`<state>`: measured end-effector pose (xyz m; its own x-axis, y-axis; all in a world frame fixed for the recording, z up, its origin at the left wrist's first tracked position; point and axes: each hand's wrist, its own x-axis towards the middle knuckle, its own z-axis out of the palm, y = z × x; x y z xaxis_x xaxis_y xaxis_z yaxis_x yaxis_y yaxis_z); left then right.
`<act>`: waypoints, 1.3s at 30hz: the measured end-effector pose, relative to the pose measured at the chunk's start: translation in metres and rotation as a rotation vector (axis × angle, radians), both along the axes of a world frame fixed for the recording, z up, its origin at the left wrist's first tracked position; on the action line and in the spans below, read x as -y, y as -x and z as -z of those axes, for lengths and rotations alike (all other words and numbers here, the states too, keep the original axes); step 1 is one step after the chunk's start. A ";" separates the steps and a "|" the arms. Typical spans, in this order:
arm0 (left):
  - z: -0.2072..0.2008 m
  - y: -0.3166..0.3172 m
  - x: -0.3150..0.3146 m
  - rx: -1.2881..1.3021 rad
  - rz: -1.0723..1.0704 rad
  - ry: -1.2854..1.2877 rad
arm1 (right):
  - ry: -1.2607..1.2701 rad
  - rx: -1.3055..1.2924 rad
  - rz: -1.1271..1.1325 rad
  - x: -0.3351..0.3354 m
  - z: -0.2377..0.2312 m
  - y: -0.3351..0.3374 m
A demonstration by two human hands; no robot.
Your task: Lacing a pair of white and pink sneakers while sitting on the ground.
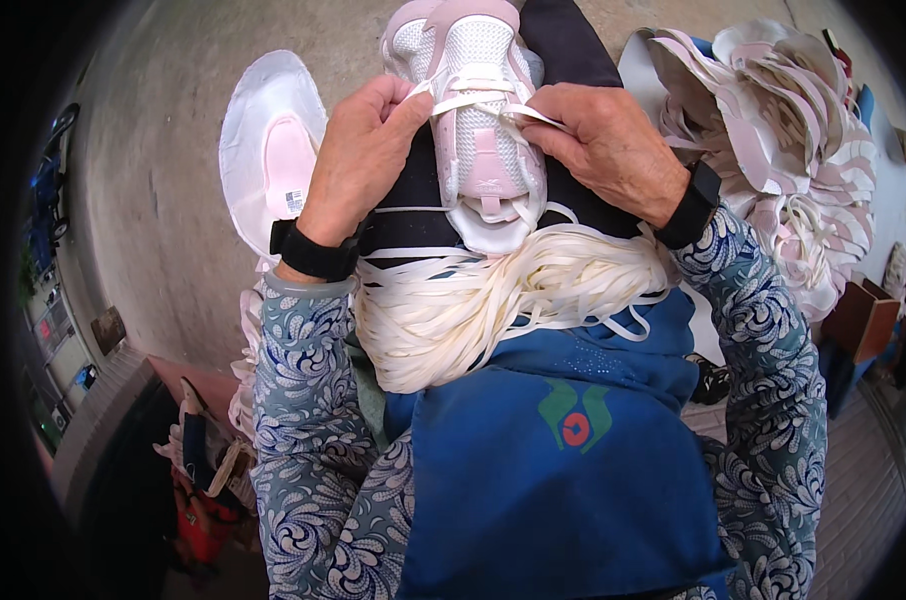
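A white and pink mesh shoe upper [481, 150] rests on my lap between my dark-trousered legs, its tongue end toward me. White shoelace [473, 100] crosses over its front. My left hand [371, 140] pinches one lace end at the upper's left edge. On the opposite side, my right hand [603, 140] grips the other end between thumb and fingers, drawing it out to the side. Just below the upper, a thick bundle of cream laces [453, 310] lies across my lap on a blue apron [563, 480].
To the left is a white shoe upper with a pink insole area [288, 165]. A large heap of pink and white uppers [773, 130] fills the right side. A brown wooden piece [861, 318] stands below that heap. More uppers [245, 370] lie beside my left arm.
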<state>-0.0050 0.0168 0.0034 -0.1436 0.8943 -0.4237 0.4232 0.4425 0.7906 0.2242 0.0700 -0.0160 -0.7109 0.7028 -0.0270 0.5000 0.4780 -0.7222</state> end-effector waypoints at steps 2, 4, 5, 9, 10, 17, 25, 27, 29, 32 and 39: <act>-0.001 0.001 0.002 -0.007 0.005 -0.022 | -0.387 -0.129 -0.077 -0.007 -0.004 -0.006; 0.000 0.003 0.004 -0.056 0.051 -0.066 | -0.516 -0.032 -0.074 -0.020 -0.006 -0.016; 0.003 0.002 0.003 -0.055 0.049 -0.062 | -0.652 0.054 -0.057 -0.024 -0.005 -0.019; 0.010 -0.001 0.000 -0.150 0.142 -0.187 | -0.402 0.326 -0.163 -0.023 0.004 -0.026; 0.009 -0.001 0.001 -0.070 0.033 -0.175 | -0.427 0.237 -0.098 -0.019 0.006 -0.028; -0.014 -0.002 0.030 -0.002 0.098 -0.164 | -0.103 0.047 -0.083 0.019 -0.010 -0.048; -0.005 -0.005 0.026 -0.404 0.148 -0.221 | -0.093 0.263 0.000 0.029 -0.018 -0.054; -0.005 -0.004 0.021 -0.406 0.158 -0.218 | -0.136 0.206 -0.002 0.029 -0.019 -0.052; -0.004 -0.005 0.017 -0.424 0.166 -0.252 | -0.130 0.225 -0.035 0.029 -0.017 -0.044; -0.005 -0.005 0.013 -0.418 0.143 -0.199 | -0.164 0.229 -0.103 0.028 -0.008 -0.031; -0.006 0.000 0.004 -0.359 0.244 -0.186 | -0.001 -0.087 0.076 0.013 -0.001 -0.017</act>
